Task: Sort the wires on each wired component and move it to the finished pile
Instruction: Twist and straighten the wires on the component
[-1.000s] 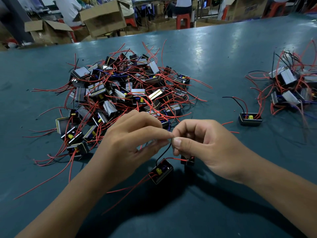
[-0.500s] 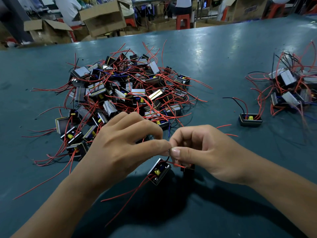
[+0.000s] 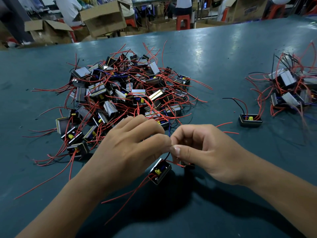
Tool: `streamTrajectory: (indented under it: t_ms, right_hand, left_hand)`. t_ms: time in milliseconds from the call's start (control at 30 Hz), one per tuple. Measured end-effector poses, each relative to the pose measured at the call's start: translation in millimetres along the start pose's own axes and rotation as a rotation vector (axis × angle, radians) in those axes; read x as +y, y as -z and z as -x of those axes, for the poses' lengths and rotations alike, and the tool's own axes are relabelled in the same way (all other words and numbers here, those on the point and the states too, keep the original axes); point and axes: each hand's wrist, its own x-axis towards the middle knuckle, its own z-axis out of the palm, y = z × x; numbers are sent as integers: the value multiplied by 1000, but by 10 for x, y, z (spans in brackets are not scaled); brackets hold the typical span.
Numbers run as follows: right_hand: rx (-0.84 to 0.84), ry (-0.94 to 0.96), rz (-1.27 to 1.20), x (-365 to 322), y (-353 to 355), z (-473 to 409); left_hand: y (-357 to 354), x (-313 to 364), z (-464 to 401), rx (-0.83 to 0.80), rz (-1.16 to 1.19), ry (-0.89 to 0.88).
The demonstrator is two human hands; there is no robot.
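At the left and centre of the frame a big heap of wired components [image 3: 127, 95] lies on the teal counter [image 3: 214, 54], its red wires spilling outward in every direction; cardboard boxes [image 3: 103, 18] and seated people fill the upper edge beyond the counter; just below the heap, at lower centre, the left hand [image 3: 130, 152] has its fingers [image 3: 154, 140] curled, thumb and forefinger pinched together on a thin wire; its fingertips touch those of the right hand [image 3: 209, 152], whose fingers are likewise curled and pinched on wire at the same spot; directly beneath that meeting point a single wired component [image 3: 160, 170] hangs tilted, close above the counter, a black wire [image 3: 167, 156] rising from it to the pinch and red wires [image 3: 123, 198] trailing down toward the lower left; right of the hands a lone component [image 3: 250, 120] sits upright on the counter; at the far right edge lies the smaller finished pile [image 3: 291, 88], well apart from the heap
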Motion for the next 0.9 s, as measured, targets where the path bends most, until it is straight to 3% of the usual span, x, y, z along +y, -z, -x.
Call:
streamTrajectory:
  t_ms: [167,567,900]
  right_hand:
    - [63,42,36,32,-24,-1]
    - [264,175,383,84,-61,1]
    - [305,97,241,146,-6,-49]
  left_hand:
    - [-33,105,-32,-53,224,193]
    - [-161,221,-50,-83,711,632]
    - [-197,91,-9,-200,852,656]
